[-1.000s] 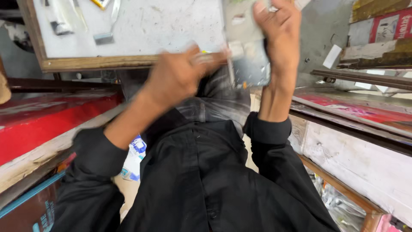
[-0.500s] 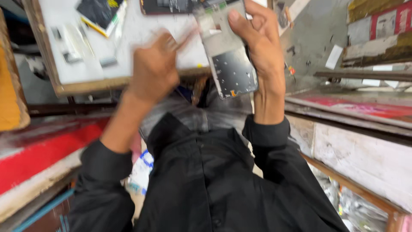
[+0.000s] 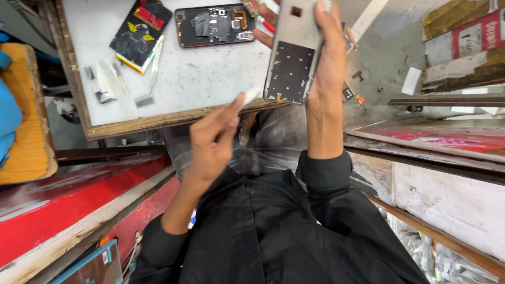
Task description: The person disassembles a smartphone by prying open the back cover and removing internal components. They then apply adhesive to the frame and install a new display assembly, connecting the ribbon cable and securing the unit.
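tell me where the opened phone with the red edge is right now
In the head view the opened phone lies on the white work board, top centre, between the black packet and the right hand.

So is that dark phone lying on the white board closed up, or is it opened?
Opened. The phone lies with its back cover off: its dark inner parts, shields and an orange ribbon show inside the frame. It rests on the white board, untouched by either hand.

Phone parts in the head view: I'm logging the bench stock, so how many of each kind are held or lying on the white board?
Phone frames with the screen off, held in the right hand: 1
Opened phone bodies on the board: 1
Flat black printed packets: 1
Small white strips pinched in the left hand: 1
Clear plastic wrappers: 1
Total: 5
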